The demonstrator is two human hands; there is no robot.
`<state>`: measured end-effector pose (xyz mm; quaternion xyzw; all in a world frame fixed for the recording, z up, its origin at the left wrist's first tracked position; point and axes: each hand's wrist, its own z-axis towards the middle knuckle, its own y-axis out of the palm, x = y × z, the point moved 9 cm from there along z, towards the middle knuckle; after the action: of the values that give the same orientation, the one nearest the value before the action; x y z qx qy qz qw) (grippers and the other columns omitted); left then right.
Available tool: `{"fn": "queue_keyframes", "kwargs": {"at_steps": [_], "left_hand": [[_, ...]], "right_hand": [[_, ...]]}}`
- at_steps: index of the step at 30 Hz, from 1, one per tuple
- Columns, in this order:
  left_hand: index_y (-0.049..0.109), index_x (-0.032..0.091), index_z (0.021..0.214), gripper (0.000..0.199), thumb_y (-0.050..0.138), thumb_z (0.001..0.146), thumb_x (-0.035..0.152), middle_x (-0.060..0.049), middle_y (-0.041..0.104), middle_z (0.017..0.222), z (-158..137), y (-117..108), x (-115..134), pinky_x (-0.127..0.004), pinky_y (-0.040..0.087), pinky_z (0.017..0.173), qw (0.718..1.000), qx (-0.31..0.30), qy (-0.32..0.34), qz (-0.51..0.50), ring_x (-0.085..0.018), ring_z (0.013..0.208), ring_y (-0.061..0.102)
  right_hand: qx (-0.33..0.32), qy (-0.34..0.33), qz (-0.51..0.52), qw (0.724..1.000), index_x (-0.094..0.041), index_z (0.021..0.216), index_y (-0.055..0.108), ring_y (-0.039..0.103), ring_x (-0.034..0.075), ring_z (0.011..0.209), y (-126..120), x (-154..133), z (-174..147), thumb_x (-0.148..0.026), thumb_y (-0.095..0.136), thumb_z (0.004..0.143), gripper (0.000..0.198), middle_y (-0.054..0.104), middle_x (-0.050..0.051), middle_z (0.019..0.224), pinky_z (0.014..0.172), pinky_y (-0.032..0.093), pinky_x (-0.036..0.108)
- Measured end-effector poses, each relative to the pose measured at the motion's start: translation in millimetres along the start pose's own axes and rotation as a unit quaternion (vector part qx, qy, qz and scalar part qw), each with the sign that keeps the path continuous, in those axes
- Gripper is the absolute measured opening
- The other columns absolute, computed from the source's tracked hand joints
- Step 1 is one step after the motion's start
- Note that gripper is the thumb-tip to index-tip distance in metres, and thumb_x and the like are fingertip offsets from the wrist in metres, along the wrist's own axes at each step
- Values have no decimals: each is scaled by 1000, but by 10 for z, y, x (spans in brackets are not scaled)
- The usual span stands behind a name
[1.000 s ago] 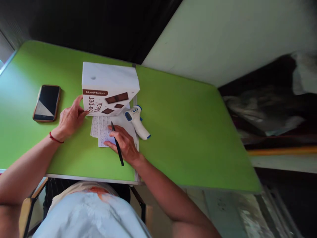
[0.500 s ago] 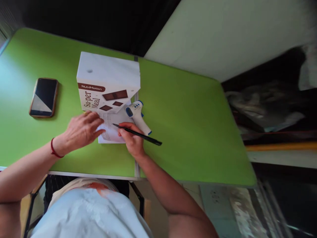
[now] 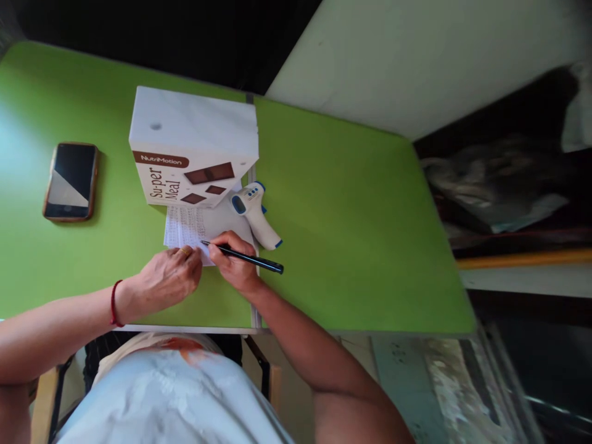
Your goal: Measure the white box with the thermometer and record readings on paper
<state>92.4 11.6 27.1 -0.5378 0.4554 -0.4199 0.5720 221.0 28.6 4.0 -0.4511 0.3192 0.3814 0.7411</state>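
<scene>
The right hand (image 3: 237, 271) is closed around a black pen (image 3: 266, 264), its tip directed left over the handwritten paper (image 3: 182, 227), which lies on the green bench (image 3: 356, 234) at the near side of the white box (image 3: 197, 120). The left hand (image 3: 169, 276), fingers curled, rests at the paper's near edge; whether it grips the sheet cannot be determined. The infrared thermometer (image 3: 261, 228) lies right of the paper, and the phone (image 3: 70, 183) lies left of the box.
</scene>
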Motion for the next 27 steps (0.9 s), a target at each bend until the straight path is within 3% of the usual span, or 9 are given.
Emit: {"fn": "queue_keyframes", "kwargs": {"at_steps": [4,10,17,23,27], "left_hand": [[78,4,123,35,50,104,-3,-23,77,131,14,12,-3,-36,61,73,1000,-12,-1,-1,-26,102,74],[79,5,120,32,52,106,-1,-20,80,121,41,0,-23,-35,60,75,999,-36,-3,-8,-27,102,74],[79,7,116,30,53,105,-1,-19,80,120,52,-10,-38,-34,57,72,999,-33,-8,-16,-25,100,73],[79,8,113,28,54,106,0,-18,80,122,44,-19,-49,-35,59,73,1000,-22,-7,-19,-26,101,74],[79,8,114,27,55,106,0,-19,80,124,41,-18,-55,-36,59,74,999,-27,-6,-22,-27,103,74]], "right_hand": [[-1,-11,-18,1000,-26,83,65,60,16,57,-9,-20,-6,-41,64,104,25,67,-3,69,59,53,27],[-1,-6,-43,999,-26,83,66,58,16,56,3,5,-21,-49,61,107,33,65,-3,68,58,53,27],[13,-52,-31,998,-26,83,64,60,14,57,-10,-88,-16,-37,63,107,26,67,-4,70,59,51,25],[-13,-2,-46,999,-27,82,63,58,16,57,13,12,-17,-44,61,105,29,66,-2,67,59,53,28],[7,-13,-28,1000,-27,83,63,58,16,56,-14,-1,-18,-39,64,103,23,65,-3,67,58,53,27]]}}
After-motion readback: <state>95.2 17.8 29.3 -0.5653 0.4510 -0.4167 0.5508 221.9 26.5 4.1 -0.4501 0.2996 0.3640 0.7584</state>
